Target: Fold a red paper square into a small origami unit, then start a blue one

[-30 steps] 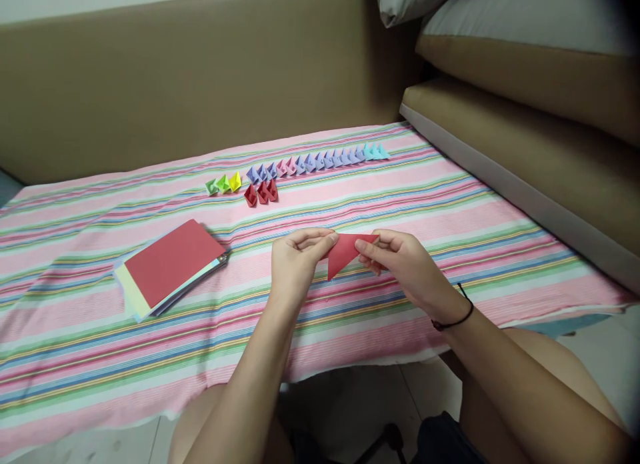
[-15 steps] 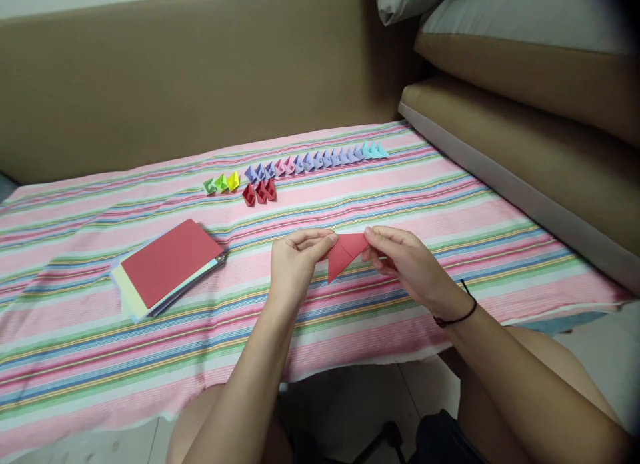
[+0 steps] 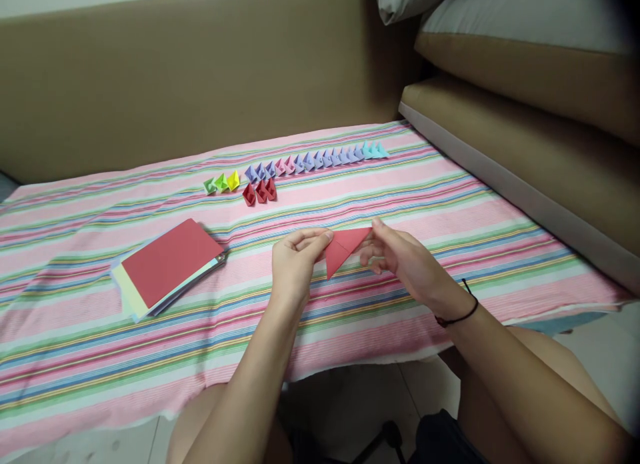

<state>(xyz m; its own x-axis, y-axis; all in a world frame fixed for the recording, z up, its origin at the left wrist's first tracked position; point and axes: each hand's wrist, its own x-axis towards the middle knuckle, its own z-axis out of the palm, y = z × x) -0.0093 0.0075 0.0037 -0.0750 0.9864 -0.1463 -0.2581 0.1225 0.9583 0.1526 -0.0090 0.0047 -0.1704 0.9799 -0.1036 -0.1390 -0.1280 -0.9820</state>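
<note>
Pinched at its left corner between the thumb and fingers of my left hand (image 3: 297, 261) is a red folded paper triangle (image 3: 345, 245), held above the striped cloth. A crease line crosses its face, and one point hangs downward. My right hand (image 3: 400, 251) is at the triangle's right tip. Its thumb is raised and apart from the curled fingers below, which sit beside or behind the paper's edge. Whether a fingertip touches the paper there cannot be made out.
A stack of coloured paper (image 3: 173, 261), red on top, lies at the left. Beyond my hands stand red folded paper pieces (image 3: 260, 192), green and yellow ones (image 3: 221, 182), and a long purple, pink and blue row (image 3: 315, 161). Brown cushions (image 3: 525, 137) border the striped cloth (image 3: 450, 204) on the right.
My right hand has loosened its pinch on the triangle's right corner, and its thumb has lifted. The triangle has tilted slightly, its right tip higher. My left hand keeps its hold.
</note>
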